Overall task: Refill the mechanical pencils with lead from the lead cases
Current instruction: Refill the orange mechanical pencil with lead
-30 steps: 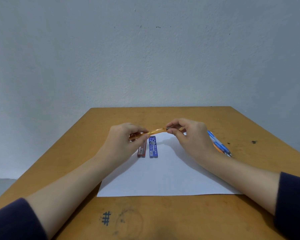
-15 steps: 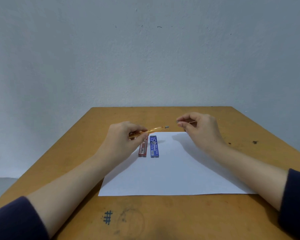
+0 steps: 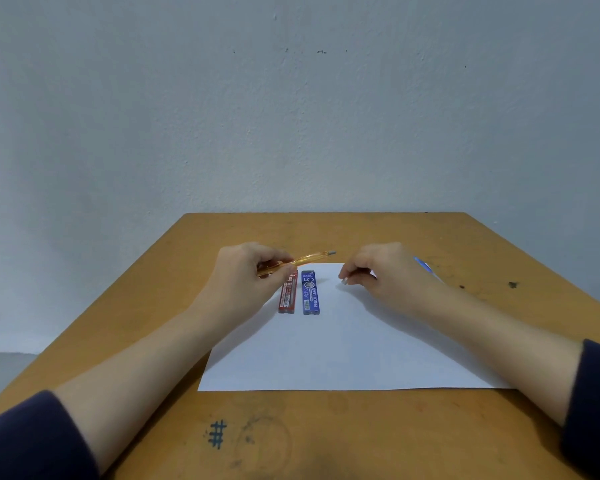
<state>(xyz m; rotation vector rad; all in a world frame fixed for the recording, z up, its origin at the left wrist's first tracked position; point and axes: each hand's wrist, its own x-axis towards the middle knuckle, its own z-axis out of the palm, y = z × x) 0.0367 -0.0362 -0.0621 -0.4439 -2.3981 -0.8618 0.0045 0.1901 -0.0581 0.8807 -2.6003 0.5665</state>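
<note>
Both hands are raised over the far end of a sheet of paper. On the left hand (image 3: 246, 284) the fingers curl round an orange pencil (image 3: 309, 259) and grip its lower half. The free end, with a grey tip, juts out toward 2 o'clock, off the table and over the paper's far edge.

At 3 o'clock from that tip, and apart from it, the right hand (image 3: 390, 277) has its fingers curled in. Thumb and forefinger pinch a small pale piece (image 3: 344, 280), too small to tell what it is, just above the paper.

At 6 o'clock from the pencil, a red lead case (image 3: 287, 296) and a blue lead case (image 3: 310, 293) lie flat on the paper, side by side and nearly touching. Their long sides run from 12 to 6. The red one's far end is hidden behind the left fingers, and the blue one is printed "PENCIL LEAD".

At 2 o'clock from the right hand a blue pencil (image 3: 425, 265) shows, mostly hidden behind the hand.

The white paper (image 3: 343, 348) lies on a wooden table (image 3: 361, 438). An inked hash mark (image 3: 217, 434) sits at 7 o'clock from the sheet. Dark sleeves (image 3: 32, 438) cover both forearms near the elbows, and a pale grey wall (image 3: 291, 116) rises at 12 o'clock.
</note>
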